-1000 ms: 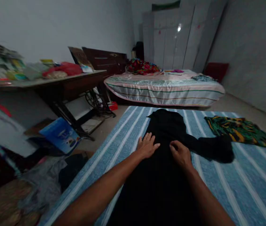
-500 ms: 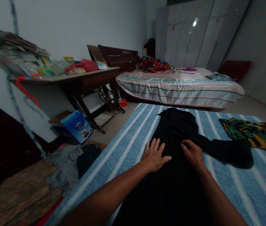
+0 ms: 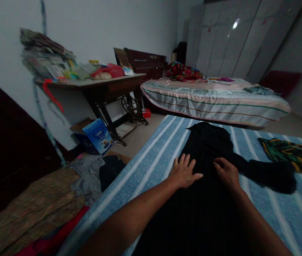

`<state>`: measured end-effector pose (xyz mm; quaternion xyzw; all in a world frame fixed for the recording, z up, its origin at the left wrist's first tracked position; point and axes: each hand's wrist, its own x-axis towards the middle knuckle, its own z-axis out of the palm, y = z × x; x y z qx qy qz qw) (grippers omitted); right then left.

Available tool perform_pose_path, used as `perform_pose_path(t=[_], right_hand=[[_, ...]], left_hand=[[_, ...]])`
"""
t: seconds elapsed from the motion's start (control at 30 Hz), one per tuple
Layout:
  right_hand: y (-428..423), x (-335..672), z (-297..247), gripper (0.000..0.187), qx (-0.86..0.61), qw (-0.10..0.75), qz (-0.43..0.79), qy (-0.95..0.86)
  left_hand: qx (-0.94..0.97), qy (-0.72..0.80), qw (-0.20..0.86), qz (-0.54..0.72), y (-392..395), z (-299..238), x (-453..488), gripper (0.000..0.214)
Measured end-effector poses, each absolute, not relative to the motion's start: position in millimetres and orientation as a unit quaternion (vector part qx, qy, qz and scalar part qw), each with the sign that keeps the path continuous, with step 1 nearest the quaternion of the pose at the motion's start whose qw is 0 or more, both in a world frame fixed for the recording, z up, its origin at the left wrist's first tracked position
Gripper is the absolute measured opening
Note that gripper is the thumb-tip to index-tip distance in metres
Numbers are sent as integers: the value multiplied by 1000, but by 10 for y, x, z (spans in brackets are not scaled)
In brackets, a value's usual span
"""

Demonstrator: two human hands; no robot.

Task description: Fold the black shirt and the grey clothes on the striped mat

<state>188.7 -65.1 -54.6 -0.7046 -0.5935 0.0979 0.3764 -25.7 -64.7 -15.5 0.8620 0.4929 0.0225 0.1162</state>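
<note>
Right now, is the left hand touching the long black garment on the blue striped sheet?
Touching. The head view shows the left hand flat on the long black garment, thumb on its fabric.

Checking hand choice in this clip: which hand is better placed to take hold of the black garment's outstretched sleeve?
Right, probably. The right hand rests on the black garment on the side where the sleeve lies; the left hand lies flat at the opposite edge and would need to cross.
</note>
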Motion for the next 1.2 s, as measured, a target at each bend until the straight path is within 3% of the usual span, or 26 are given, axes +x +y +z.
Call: perform_pose_path(t=[0.37, 0.7, 1.2], right_hand=[[-1098, 1751, -90, 17, -670, 273, 64, -687], [-2150, 1364, -310, 35, -599, 221, 8, -769], [-2138, 1451, -382, 32, -591, 261, 11, -763]], left_hand=[[863, 498, 78, 17, -561, -148, -213, 78], [866, 493, 82, 8, -690, 65, -147, 73], [899, 425, 103, 9, -1860, 38, -593, 58]])
